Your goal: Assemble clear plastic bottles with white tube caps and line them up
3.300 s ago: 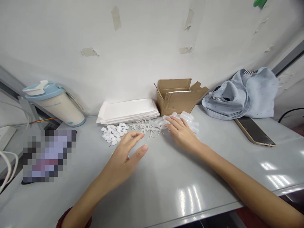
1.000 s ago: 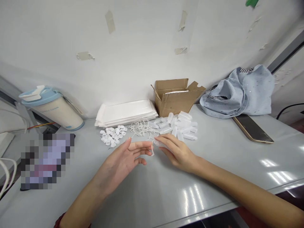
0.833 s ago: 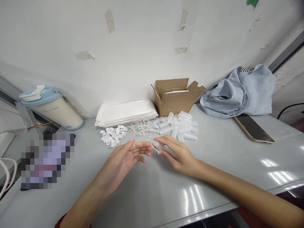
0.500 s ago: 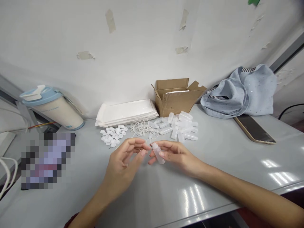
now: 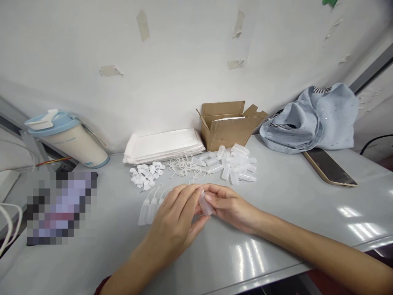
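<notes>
A small translucent plastic bottle (image 5: 205,204) stands tilted between my hands above the table. My right hand (image 5: 229,205) is closed on it, thumb along its side. Fingers of my left hand (image 5: 176,219) curl over the bottle's neck, and the left thumb is near its base; its fingertips are partly hidden. Beside the left hand lie several similar bottles (image 5: 143,213) with white cords coming out of their tops, partly covered by that hand. Beyond are a heap of white caps (image 5: 146,176), a tangle of white cord (image 5: 186,164) and a pile of loose bottles (image 5: 236,164).
Behind the piles are a stack of white sheets or bags (image 5: 162,143) and an open cardboard box (image 5: 229,133). A tumbler (image 5: 73,141) and a blurred-out object (image 5: 64,209) are at left. A blue cloth bag (image 5: 310,123) and a phone (image 5: 330,168) lie at right.
My left hand has moved right and closed in on the bottle's neck; its fingers were apart before. The corded bottles it hid now show. My right hand keeps hold of the bottle.
</notes>
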`<state>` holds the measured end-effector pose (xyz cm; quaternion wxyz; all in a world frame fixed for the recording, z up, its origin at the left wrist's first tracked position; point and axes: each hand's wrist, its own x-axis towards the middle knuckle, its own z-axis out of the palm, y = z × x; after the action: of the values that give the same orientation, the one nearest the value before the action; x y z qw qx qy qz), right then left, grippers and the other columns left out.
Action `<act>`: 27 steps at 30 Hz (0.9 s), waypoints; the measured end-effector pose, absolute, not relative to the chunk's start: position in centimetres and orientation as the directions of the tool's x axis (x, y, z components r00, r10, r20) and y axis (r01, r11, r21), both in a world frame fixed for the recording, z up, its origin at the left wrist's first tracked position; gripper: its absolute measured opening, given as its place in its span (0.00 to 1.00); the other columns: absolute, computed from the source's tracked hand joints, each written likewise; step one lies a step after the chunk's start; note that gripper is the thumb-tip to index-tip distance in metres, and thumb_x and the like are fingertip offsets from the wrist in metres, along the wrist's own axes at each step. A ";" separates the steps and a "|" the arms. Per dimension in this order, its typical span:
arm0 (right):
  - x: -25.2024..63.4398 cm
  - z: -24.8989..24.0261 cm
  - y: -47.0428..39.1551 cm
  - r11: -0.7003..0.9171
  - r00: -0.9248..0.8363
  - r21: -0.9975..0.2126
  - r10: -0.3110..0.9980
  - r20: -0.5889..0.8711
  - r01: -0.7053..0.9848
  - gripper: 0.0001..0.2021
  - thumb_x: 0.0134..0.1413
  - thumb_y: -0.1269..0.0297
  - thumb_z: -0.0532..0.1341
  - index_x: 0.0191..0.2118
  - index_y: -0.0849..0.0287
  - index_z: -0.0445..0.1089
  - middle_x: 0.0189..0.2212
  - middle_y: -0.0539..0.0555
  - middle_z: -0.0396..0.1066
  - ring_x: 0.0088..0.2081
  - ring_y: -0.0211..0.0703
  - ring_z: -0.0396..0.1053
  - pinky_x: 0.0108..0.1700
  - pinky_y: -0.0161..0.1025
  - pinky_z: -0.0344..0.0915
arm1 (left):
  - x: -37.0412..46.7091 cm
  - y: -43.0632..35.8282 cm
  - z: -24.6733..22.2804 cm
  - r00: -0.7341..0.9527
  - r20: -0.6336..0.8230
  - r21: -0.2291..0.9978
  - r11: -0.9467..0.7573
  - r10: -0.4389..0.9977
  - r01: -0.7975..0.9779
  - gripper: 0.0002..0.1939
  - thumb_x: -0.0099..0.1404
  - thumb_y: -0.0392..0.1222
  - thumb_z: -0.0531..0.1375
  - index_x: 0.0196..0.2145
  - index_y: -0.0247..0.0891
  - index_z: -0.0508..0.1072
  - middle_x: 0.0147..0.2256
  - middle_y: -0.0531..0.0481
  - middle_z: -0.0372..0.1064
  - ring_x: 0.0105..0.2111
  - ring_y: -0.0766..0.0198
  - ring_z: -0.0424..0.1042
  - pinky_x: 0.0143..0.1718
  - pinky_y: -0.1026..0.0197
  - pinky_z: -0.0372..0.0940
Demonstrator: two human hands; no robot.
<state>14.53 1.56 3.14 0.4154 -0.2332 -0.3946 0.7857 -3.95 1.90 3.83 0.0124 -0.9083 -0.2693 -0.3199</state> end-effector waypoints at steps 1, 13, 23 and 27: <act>14.5 3.1 1.6 -0.337 -0.543 -0.813 0.839 -0.031 -0.474 0.10 0.62 0.65 0.57 0.46 0.61 0.69 0.39 0.57 0.74 0.42 0.42 0.74 0.50 0.43 0.65 | -3.9 1.8 3.8 0.648 0.593 0.144 -0.856 0.477 0.497 0.27 0.62 0.33 0.61 0.57 0.30 0.59 0.49 0.35 0.68 0.49 0.48 0.65 0.49 0.48 0.64; 15.4 3.5 1.9 -0.231 -0.445 -0.940 0.890 -0.099 -0.253 0.13 0.56 0.62 0.63 0.46 0.59 0.68 0.43 0.56 0.72 0.45 0.44 0.72 0.54 0.45 0.60 | -7.0 4.0 6.7 0.627 0.174 0.557 -0.601 0.760 0.574 0.22 0.56 0.44 0.67 0.49 0.43 0.71 0.46 0.48 0.71 0.48 0.55 0.66 0.49 0.52 0.66; 15.7 3.4 2.4 -0.207 -0.392 -0.962 0.912 -0.125 -0.175 0.11 0.53 0.61 0.64 0.39 0.61 0.69 0.36 0.54 0.73 0.33 0.39 0.73 0.40 0.40 0.62 | -8.9 4.6 5.7 0.573 -0.113 0.453 -0.471 0.812 0.757 0.20 0.53 0.38 0.62 0.46 0.41 0.71 0.45 0.47 0.70 0.49 0.52 0.65 0.49 0.52 0.64; 15.6 3.4 2.4 -0.217 -0.399 -0.961 0.907 -0.133 -0.172 0.11 0.53 0.60 0.65 0.38 0.61 0.70 0.32 0.52 0.74 0.31 0.38 0.72 0.39 0.39 0.63 | -9.2 4.5 6.0 0.573 -0.140 0.445 -0.466 0.807 0.765 0.19 0.53 0.37 0.60 0.45 0.42 0.71 0.44 0.47 0.70 0.48 0.51 0.65 0.47 0.51 0.64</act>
<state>15.61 2.37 3.45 0.3959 -0.3793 -0.4847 0.6815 -9.15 4.47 6.00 -0.2358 -0.8550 -0.4598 -0.0449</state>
